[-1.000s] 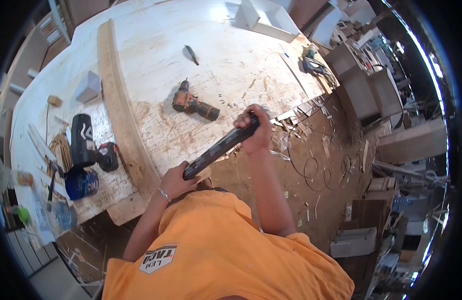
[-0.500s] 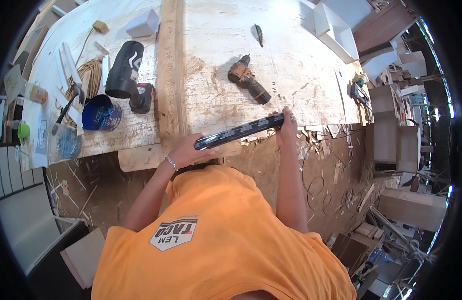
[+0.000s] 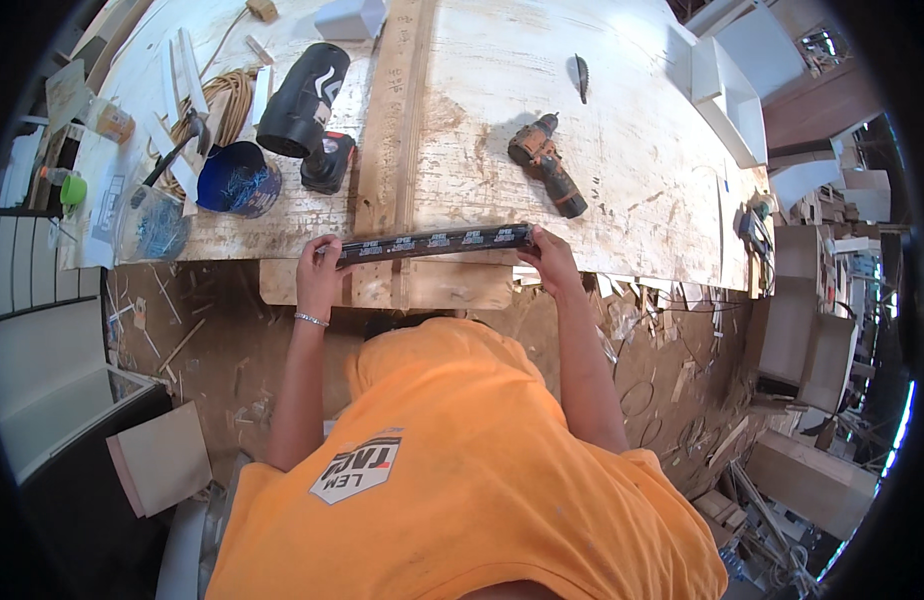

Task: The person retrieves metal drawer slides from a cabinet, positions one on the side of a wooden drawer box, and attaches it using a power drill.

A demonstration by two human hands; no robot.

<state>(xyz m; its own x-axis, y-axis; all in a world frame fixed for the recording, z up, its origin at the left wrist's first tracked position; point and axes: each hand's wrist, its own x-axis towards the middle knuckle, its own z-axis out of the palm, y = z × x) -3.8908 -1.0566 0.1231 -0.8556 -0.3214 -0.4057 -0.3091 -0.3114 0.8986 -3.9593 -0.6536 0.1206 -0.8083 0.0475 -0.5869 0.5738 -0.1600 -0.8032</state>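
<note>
A long, narrow black package (image 3: 432, 243) in printed, shiny wrapping is stretched level between my hands, just above the bench's near edge. My left hand (image 3: 320, 268), with a bracelet on its wrist, is closed round one end. At the other end, my right hand (image 3: 554, 262) grips with thumb and fingers. Beyond the package lies an orange and black cordless drill (image 3: 548, 165) on its side. What is inside the wrapping stays hidden.
The white workbench (image 3: 482, 60) carries a plank (image 3: 394, 120), a black cordless blower (image 3: 304, 100), a blue tub (image 3: 239, 180), a clear container (image 3: 154, 228), a hammer (image 3: 169, 165) and coiled cord (image 3: 232, 100). A dark serrated strip (image 3: 582, 78) lies farther back. Scraps litter the floor (image 3: 642, 400).
The package has turned from slanted to nearly level. My left hand has shifted left and up, and my right hand slightly down and left. The view has moved too.
</note>
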